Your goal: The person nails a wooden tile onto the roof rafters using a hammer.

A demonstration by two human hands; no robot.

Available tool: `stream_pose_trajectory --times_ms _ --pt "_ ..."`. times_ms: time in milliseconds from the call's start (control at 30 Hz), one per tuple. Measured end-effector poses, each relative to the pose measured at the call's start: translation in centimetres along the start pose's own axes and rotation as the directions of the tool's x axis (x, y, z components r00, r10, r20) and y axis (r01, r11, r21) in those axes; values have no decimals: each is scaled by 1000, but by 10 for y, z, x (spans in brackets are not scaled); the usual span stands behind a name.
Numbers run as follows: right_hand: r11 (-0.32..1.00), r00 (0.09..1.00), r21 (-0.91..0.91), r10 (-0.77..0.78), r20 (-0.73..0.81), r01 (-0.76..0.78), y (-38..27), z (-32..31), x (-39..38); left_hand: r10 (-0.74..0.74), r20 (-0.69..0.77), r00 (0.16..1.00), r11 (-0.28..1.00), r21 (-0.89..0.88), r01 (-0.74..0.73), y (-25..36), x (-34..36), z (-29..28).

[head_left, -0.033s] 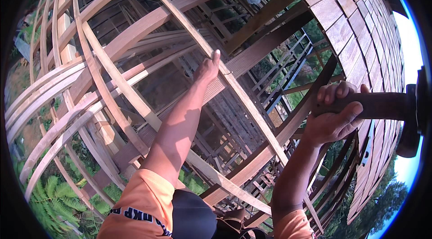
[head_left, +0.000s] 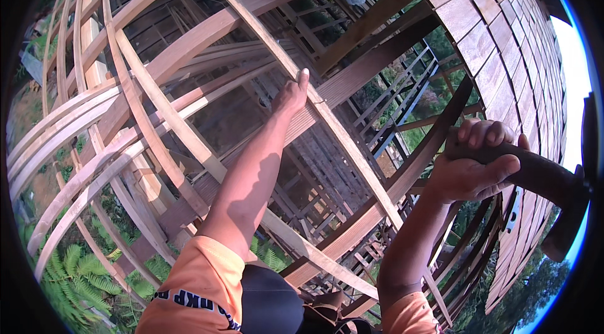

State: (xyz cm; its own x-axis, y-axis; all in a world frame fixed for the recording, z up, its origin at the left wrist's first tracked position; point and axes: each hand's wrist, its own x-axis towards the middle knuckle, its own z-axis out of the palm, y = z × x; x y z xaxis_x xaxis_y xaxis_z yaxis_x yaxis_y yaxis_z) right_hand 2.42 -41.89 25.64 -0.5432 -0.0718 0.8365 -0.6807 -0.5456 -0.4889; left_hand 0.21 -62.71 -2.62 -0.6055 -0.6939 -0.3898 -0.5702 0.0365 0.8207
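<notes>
Right hand (head_left: 477, 164) wraps a hammer (head_left: 542, 175) at three o'clock, its head partly lost in darkness; left hand (head_left: 291, 94), fingertips hidden, clasps the central batten (head_left: 348, 141); open gaps (head_left: 363, 110) flank it.

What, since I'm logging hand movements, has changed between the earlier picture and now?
The right hand has shifted slightly right, and the hammer it grips has tilted, its head end now lower in the picture. Nothing was taken up or let go. The left hand stays at the batten.
</notes>
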Motion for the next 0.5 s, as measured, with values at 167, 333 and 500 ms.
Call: stream_pose_trajectory --times_ms 167,333,500 --pt "245 292 -945 940 176 -217 95 -89 -173 31 19 999 999 -43 -30 5 4 7" --pt "233 278 -643 960 33 -730 25 -36 -117 -64 53 997 998 -18 65 -6 7 -1" --pt "991 992 -83 106 74 -100 0 17 -18 -4 56 998 1000 -28 5 -10 11 -4"
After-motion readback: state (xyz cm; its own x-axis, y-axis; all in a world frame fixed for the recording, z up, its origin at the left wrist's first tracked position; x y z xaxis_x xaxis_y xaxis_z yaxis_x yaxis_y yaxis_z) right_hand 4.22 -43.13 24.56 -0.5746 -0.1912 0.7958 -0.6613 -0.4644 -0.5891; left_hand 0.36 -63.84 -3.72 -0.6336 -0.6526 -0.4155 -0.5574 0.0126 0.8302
